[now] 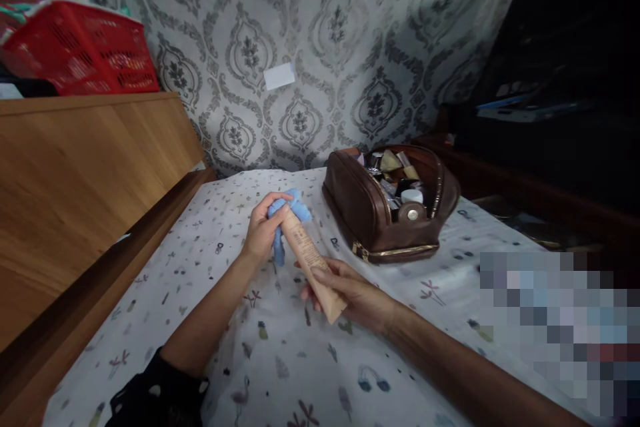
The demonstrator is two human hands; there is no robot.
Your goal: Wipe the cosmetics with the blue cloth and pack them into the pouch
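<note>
Both hands curl around beige tube

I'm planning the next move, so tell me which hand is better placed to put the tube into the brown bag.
Probably the right hand: it grips the tube directly near its flat end, while the left hand holds blue cloth at the other.

Print on the beige tube is too small to read; its eleven-o'clock end is hidden at the left grip and blue cloth. The brown bag at three o'clock hides its lower contents; a pixelated patch masks four o'clock.
</note>
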